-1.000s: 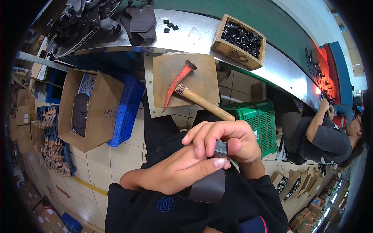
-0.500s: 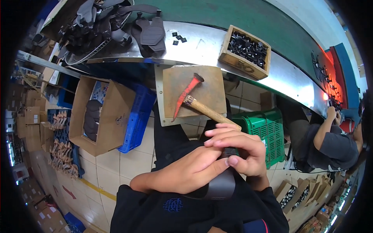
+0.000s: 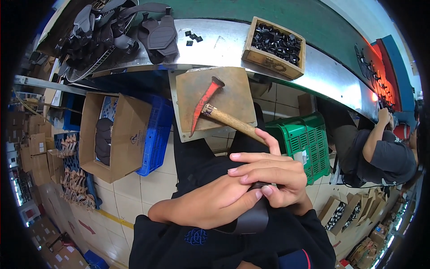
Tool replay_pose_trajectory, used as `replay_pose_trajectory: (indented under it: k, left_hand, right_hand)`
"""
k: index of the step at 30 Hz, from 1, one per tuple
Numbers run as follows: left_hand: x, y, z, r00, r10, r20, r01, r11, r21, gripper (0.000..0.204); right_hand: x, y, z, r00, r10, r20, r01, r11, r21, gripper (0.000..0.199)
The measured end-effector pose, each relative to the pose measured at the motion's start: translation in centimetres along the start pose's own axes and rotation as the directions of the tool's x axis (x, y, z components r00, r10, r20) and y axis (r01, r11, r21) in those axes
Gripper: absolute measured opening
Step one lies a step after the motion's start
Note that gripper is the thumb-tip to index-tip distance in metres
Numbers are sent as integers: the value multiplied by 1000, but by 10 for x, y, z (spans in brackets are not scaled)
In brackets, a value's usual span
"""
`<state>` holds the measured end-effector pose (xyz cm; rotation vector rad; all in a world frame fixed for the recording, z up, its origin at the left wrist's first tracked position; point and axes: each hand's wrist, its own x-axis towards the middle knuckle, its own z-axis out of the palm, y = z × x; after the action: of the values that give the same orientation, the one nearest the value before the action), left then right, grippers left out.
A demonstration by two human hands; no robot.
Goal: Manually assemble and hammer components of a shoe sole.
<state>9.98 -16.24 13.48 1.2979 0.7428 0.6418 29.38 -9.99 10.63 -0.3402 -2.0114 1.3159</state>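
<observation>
In front of my chest, my left hand (image 3: 220, 195) and my right hand (image 3: 278, 172) meet around a dark brown, smooth shoe piece (image 3: 253, 219) that looks like leather. Its curved lower end shows below my left hand; the rest is mostly covered. Both thumbs press close together at its upper edge, and the right fingers lie over the left ones. A hammer (image 3: 230, 120) with a red head and wooden handle lies on the square brown work block (image 3: 237, 80). The handle's end reaches my right hand's raised index finger.
On the metal bench (image 3: 210, 31) lie dark shoe pieces (image 3: 159, 36), several small black squares (image 3: 190, 43) and a wooden box (image 3: 273, 62) of black parts. A carton (image 3: 125, 134), blue crate (image 3: 154, 139) and green crate (image 3: 307, 139) flank me. A co-worker (image 3: 380, 152) sits at right.
My right index finger has lifted away from the other fingers, toward the hammer handle. The hands stay around the shoe piece. The bench and block have shifted slightly up and left in view.
</observation>
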Motion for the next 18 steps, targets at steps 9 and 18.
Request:
replay_pose_trajectory:
  k: [9, 18]
  left_hand:
    - [6, -10, -6, 997, -63, -49, 64, 998, 16, 37]
    - [15, -55, 6, 969, -196, -149, 73, 806, -587, 53]
  right_hand:
    - [-3, 12, 15, 980, 129, -153, -106, 983, 152, 31]
    - [-12, 26, 4, 950, 143, -277, -127, 989, 77, 29]
